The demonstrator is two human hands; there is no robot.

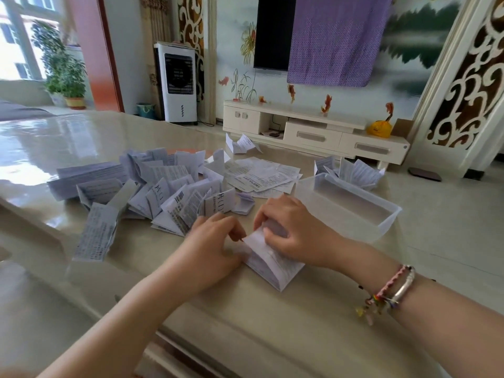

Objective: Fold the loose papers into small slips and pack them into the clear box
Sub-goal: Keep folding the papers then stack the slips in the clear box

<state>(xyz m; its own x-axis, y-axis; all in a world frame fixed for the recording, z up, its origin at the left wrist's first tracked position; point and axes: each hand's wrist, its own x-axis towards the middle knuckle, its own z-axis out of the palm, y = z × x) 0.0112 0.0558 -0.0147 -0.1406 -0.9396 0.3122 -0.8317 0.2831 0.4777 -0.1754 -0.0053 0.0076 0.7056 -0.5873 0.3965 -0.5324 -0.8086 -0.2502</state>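
On the glossy bench (272, 323), near edge running bottom-left to right, free surface lies along the near side and far left. Pile (152, 192) of loose and part-folded papers covers centre-left; one strip (94, 236) lies apart toward the left edge. Flat sheets (261, 174) lie beyond the hands, just left of the box. Clear box (351, 203) sits right of centre, open top, nothing visible inside; its right corner is near the bench's right edge. More folded slips (354, 170) sit behind it, another few (241, 144) at the far edge. Folded paper (272, 264) lies near centre, close to the near edge, crease toward the viewer. Left hand (215, 246), fingers curled, pinches its upper left edge. Right hand (294, 233) grips the top flap, fingers curled over it. Bracelets (392, 290) on right wrist.
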